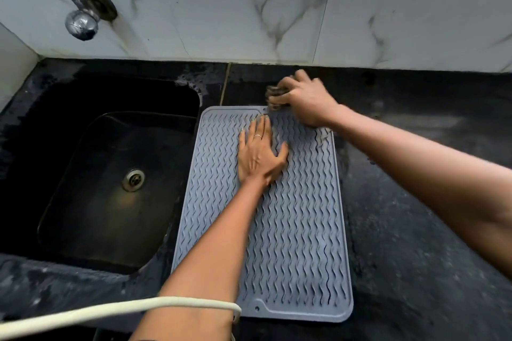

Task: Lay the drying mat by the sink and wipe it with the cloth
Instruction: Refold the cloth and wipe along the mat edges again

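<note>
Black stone counter [415,230] runs under a white marble-look tiled wall, with a dark sunken sink [110,174] on the left and a chrome tap [81,23] above it. Our grey ribbed silicone drying mat [299,216] lies flat just right of the sink, its left edge along the basin rim.

Our left hand's fingers are spread wide and flat, holding nothing, palm pressing the mat's far half; the left hand [260,152] extends from a straight forearm reaching in from the near edge. Our right hand's fingers are curled tight around a dark, bunched cloth [274,97] at the mat's far right corner; the right hand [304,99] is blurred, wrist bent, arm coming in from the right.

The cloth sits half off the mat, so we judge a stroke could scrub bare counter instead. If the left palm lifts, the light mat could slide toward the sink.
</note>
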